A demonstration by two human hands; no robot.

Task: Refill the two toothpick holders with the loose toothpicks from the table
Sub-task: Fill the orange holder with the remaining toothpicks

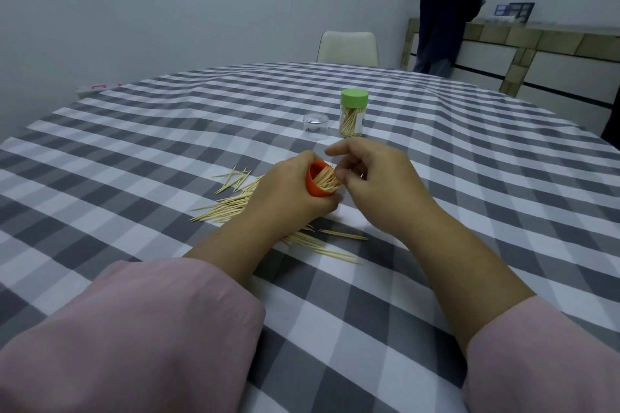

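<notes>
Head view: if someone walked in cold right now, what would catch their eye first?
Mid-table, the left hand grips a tilted orange holder bristling with toothpicks while the right hand pinches at the bundle. Loose toothpicks lie scattered on the checked tablecloth under and beside the left wrist. Farther back stand a green-lidded holder, already filled, and a clear cap to its left.
</notes>
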